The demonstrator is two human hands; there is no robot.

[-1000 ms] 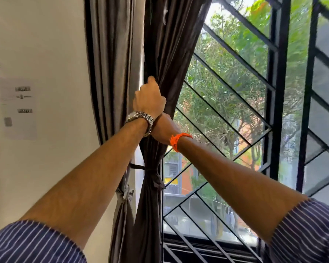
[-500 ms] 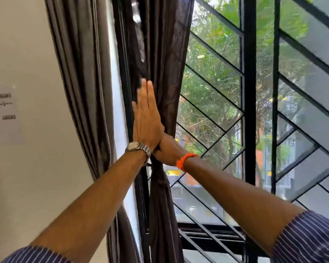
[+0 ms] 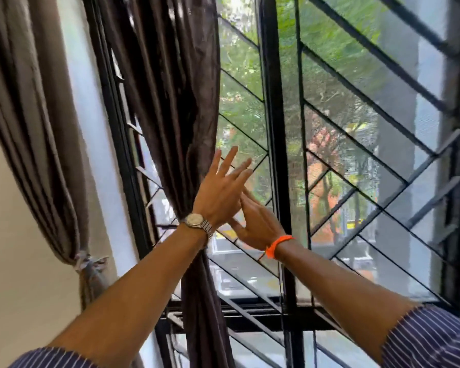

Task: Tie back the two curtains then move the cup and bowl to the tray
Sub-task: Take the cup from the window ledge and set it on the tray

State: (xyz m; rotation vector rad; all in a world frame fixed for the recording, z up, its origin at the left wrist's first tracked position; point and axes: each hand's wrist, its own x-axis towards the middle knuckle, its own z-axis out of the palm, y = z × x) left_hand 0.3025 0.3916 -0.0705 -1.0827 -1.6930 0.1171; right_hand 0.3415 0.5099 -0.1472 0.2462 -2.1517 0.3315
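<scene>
— Any writing or brand you can read?

— None that I can make out. The watch on the left wrist has a pale dial, but the face is too small and blurred to read.

— What are the fingers doing?

— The left hand is spread wide, fingers fanned and pointing up, just to the right of the dark curtain and holding nothing. Whether its thumb side brushes the cloth, I cannot tell. The right hand sits just below and partly behind it, fingers loosely open and empty too (its fingertips meet the left palm, or nearly so).

— And the curtains, how many?

— Two. The dark curtain hangs in front of the window grille, gathered narrow about level with the left wrist, where a thin dark tie shows at its left edge. The grey curtain hangs against the wall at the far left, cinched by a knotted tie-back lower down.

— Anything else to count?

— One watch, one orange wristband on the right wrist, and two striped sleeves. The cup, bowl and tray are out of the view.
</scene>
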